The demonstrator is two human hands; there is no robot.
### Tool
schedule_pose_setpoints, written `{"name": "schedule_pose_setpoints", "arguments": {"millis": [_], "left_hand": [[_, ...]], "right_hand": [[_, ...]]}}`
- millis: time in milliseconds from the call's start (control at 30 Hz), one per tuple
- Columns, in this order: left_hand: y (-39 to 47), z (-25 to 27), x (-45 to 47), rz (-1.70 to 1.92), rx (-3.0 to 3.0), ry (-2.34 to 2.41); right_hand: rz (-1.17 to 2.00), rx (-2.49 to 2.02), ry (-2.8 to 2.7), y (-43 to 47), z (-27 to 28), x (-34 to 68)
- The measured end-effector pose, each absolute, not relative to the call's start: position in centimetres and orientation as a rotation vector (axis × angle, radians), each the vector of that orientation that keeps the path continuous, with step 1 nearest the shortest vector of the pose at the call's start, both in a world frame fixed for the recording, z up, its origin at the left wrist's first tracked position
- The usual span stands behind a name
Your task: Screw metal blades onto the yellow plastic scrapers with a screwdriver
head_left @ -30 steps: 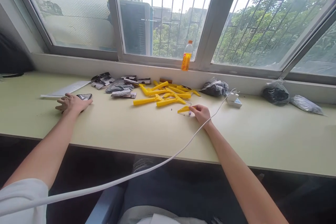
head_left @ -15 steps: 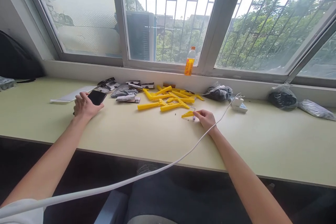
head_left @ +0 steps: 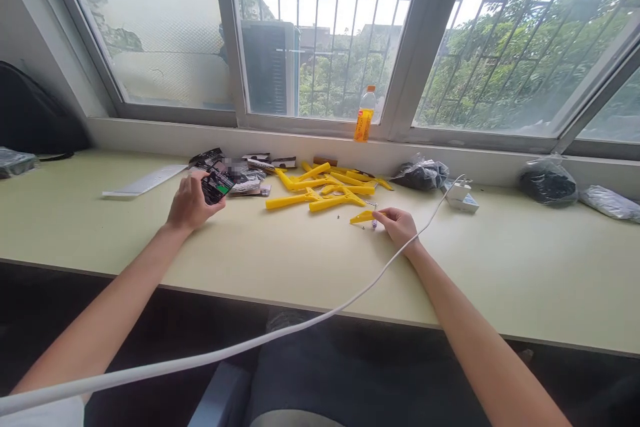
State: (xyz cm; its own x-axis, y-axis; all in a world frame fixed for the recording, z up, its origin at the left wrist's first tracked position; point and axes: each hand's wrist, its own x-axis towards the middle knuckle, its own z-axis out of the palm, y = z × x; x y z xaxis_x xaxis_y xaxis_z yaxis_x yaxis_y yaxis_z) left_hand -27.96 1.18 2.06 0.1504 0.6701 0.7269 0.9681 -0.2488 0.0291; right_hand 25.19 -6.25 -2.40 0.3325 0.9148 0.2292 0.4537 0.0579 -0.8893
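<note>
My left hand (head_left: pixel 188 205) is closed around a smartphone (head_left: pixel 217 184), held tilted above the table with its lit screen showing. On the right, my right hand (head_left: pixel 399 227) pinches one end of a small flat yellow plastic piece (head_left: pixel 361 217) just over the tabletop. A small clear-purple item (head_left: pixel 375 223) is by these fingertips; its kind is hard to tell. Tiny metal bits (head_left: pixel 339 217) lie to the left of the yellow piece. Behind it rests a pile of yellow plastic parts (head_left: pixel 337 202), several of them branched or handle-like.
A white cable (head_left: pixel 320 315) crosses in front of me to a white charger (head_left: pixel 457 193). Dark packets (head_left: pixel 250 180), a white sheet (head_left: pixel 145 181), bagged black items (head_left: pixel 420 173) and another bag (head_left: pixel 547 181) line the table's back. An orange drink bottle (head_left: pixel 365 117) stands on the sill.
My left hand has moved right with the phone and turned it, and the screen now shows lit. My right hand keeps its hold on the yellow piece. The view has shifted slightly.
</note>
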Motion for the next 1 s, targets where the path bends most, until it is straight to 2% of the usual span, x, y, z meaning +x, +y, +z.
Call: {"name": "schedule_pose_setpoints", "arguments": {"millis": [200,567,1000], "left_hand": [[1.2,1.5,-26.7,-0.896,-2.072,-1.426],[1.1,1.4,-26.3,-0.979,-1.963,-1.589],[1.1,1.4,-26.2,-0.912,-2.005,-1.537]], "right_hand": [[0.561,-1.565,-1.273,-6.2,-2.4,25.2],[0.555,-1.563,-1.271,-6.3,-2.5,25.2],[0.556,-1.544,-1.272,-6.2,-2.5,25.2]]}}
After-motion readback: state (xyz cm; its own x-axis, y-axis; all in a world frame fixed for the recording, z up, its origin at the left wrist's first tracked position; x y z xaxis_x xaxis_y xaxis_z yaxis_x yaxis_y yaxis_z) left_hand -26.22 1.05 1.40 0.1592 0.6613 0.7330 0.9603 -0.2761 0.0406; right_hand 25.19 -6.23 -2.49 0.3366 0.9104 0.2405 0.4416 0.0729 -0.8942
